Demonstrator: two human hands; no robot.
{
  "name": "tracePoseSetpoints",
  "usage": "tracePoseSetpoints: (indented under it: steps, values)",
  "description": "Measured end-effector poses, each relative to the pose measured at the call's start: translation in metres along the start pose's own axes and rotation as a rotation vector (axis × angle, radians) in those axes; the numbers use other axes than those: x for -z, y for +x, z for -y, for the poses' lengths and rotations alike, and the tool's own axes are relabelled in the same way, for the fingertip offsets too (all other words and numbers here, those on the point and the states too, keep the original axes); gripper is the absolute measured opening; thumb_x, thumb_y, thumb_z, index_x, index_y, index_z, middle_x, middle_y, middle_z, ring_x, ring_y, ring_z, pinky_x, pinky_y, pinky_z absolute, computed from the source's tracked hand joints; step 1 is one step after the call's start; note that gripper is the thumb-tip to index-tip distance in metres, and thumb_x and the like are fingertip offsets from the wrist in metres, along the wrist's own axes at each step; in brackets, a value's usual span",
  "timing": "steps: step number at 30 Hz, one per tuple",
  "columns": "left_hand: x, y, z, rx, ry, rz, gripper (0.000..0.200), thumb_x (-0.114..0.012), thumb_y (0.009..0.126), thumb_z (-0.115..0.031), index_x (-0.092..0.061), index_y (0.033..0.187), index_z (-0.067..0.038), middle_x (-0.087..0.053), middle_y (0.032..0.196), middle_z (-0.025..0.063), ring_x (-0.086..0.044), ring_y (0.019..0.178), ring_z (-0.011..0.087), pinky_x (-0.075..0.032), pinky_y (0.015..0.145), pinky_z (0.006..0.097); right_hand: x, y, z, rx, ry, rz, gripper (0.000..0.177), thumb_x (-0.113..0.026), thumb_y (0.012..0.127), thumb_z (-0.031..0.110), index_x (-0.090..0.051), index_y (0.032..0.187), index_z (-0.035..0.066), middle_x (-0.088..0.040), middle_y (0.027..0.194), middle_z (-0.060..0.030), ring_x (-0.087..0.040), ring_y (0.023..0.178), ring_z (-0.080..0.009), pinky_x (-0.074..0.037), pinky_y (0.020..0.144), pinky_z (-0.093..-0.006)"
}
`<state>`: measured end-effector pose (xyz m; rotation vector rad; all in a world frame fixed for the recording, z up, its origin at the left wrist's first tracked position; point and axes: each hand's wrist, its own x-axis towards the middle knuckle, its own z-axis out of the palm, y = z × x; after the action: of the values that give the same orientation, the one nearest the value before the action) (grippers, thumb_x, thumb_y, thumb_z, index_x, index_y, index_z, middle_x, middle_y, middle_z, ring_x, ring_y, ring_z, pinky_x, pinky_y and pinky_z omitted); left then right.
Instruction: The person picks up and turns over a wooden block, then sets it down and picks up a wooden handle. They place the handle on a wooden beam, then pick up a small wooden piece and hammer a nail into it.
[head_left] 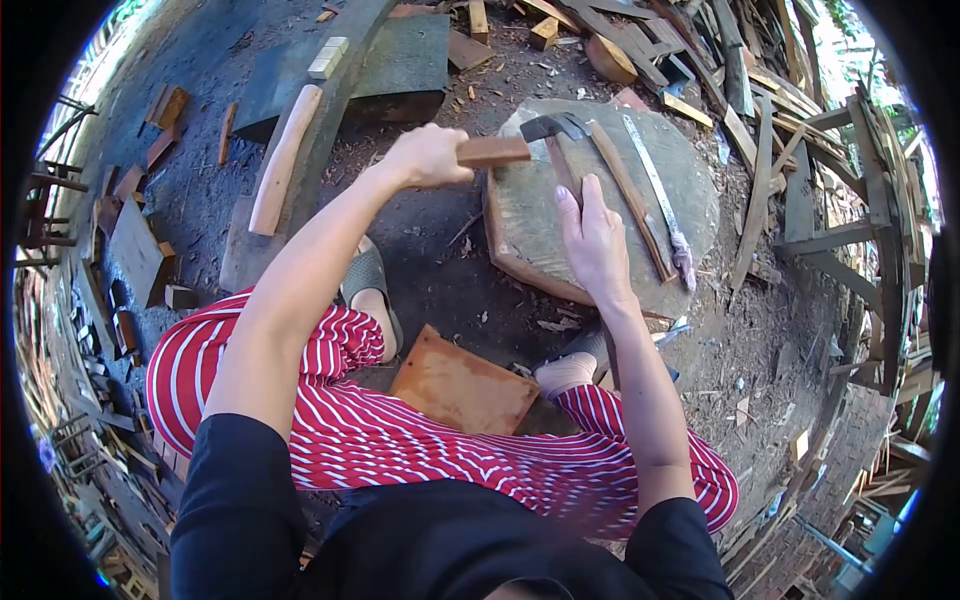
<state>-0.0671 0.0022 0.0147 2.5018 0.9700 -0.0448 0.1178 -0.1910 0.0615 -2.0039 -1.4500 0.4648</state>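
Observation:
My left hand (428,157) is closed around one end of a small brown wooden block (494,152), which juts right over the edge of a broad, flat-topped wood stump (527,225). My right hand (597,240) is over the stump, gripping the handle of a wooden-handled tool with a dark metal head (553,126). Its thumb and a finger point up along the handle. The tool's head lies just right of the block. Alongside on the stump are a thin wooden stick (632,198) and a narrow, light-coloured strip (652,172) with a wrapped end.
A reddish-brown board (465,382) lies between my feet. To the left are a pale rounded wooden piece (286,160) on a long beam (345,90) and a dark block (405,65). Scrap wood (140,250) litters the left ground; timber (850,225) is piled right.

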Motion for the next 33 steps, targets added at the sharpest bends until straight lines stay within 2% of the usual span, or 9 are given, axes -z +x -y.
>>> tracePoseSetpoints:
  steps: [3,6,12,18,20,24,28,30,33]
  values:
    - [0.005,-0.010,0.000,0.107,0.099,-0.104,0.037,-0.072,0.076,-0.032,-0.061,0.098,-0.005,-0.070,0.089,0.0204,-0.070,0.088,0.0370,-0.055,0.077,0.0477,0.003,-0.005,-0.005,-0.027,0.020,0.025,0.024,-0.051,0.102,0.028,-0.044,0.103,0.005,-0.061,0.072,-0.0296,-0.060,0.075,-0.0519,-0.044,0.062,-0.0581]
    - [-0.019,-0.021,0.008,0.008,0.229,-0.192,0.040,-0.078,0.075,-0.027,-0.056,0.100,-0.006,-0.070,0.091,0.0170,-0.071,0.087,0.0347,-0.056,0.073,0.0461,-0.001,-0.005,-0.008,-0.038,0.031,0.051,0.025,-0.051,0.101,0.027,-0.043,0.101,0.004,-0.061,0.072,-0.0286,-0.060,0.074,-0.0518,-0.044,0.061,-0.0572]
    - [-0.029,-0.013,0.019,-0.031,0.306,-0.224,0.025,-0.067,0.080,-0.015,-0.055,0.099,-0.004,-0.069,0.092,0.0172,-0.071,0.084,0.0337,-0.057,0.069,0.0440,-0.006,-0.001,0.004,0.096,-0.184,0.114,0.024,-0.053,0.100,0.028,-0.043,0.097,0.006,-0.064,0.073,-0.0244,-0.063,0.069,-0.0474,-0.047,0.056,-0.0555]
    - [-0.022,-0.014,0.013,-0.034,0.331,-0.204,0.016,-0.057,0.083,-0.010,-0.054,0.097,-0.003,-0.067,0.088,0.0167,-0.071,0.081,0.0340,-0.057,0.066,0.0455,0.004,0.000,0.043,0.338,-0.117,-0.149,0.024,-0.054,0.100,0.027,-0.044,0.097,0.006,-0.065,0.070,-0.0211,-0.064,0.065,-0.0440,-0.049,0.054,-0.0527]
    - [-0.017,-0.015,0.010,-0.043,0.350,-0.186,0.016,-0.058,0.083,-0.010,-0.054,0.097,-0.003,-0.068,0.089,0.0173,-0.071,0.081,0.0349,-0.057,0.066,0.0453,-0.008,0.001,0.031,0.177,-0.241,0.041,0.023,-0.055,0.099,0.025,-0.044,0.096,0.005,-0.064,0.069,-0.0206,-0.064,0.063,-0.0433,-0.049,0.053,-0.0527]
    - [-0.014,-0.018,0.005,-0.035,0.380,-0.162,0.018,-0.058,0.083,-0.010,-0.055,0.098,-0.003,-0.068,0.089,0.0182,-0.071,0.081,0.0351,-0.057,0.066,0.0450,-0.005,0.001,0.041,0.260,-0.250,0.080,0.022,-0.056,0.099,0.023,-0.043,0.095,0.005,-0.063,0.068,-0.0210,-0.064,0.061,-0.0430,-0.047,0.051,-0.0525]
    - [-0.011,-0.014,0.005,-0.057,0.397,-0.160,0.018,-0.058,0.083,-0.011,-0.055,0.098,-0.002,-0.068,0.085,0.0183,-0.071,0.076,0.0349,-0.056,0.063,0.0459,0.016,0.009,0.069,0.379,-0.023,-0.215,0.022,-0.056,0.099,0.023,-0.043,0.095,0.005,-0.063,0.067,-0.0223,-0.063,0.061,-0.0435,-0.047,0.050,-0.0513]
    - [-0.009,-0.016,0.003,-0.052,0.391,-0.178,0.018,-0.058,0.083,-0.011,-0.055,0.098,-0.002,-0.068,0.085,0.0186,-0.071,0.077,0.0350,-0.056,0.064,0.0453,0.012,0.006,0.059,0.263,-0.027,-0.227,0.021,-0.055,0.100,0.022,-0.043,0.096,0.005,-0.062,0.066,-0.0239,-0.064,0.063,-0.0432,-0.047,0.050,-0.0506]
    - [-0.012,-0.016,0.005,-0.072,0.364,-0.199,0.018,-0.059,0.082,-0.011,-0.054,0.097,-0.002,-0.069,0.087,0.0196,-0.071,0.077,0.0346,-0.057,0.064,0.0447,-0.023,-0.007,0.004,0.108,-0.136,-0.017,0.021,-0.053,0.101,0.022,-0.042,0.099,0.004,-0.061,0.066,-0.0267,-0.063,0.065,-0.0458,-0.047,0.051,-0.0515]
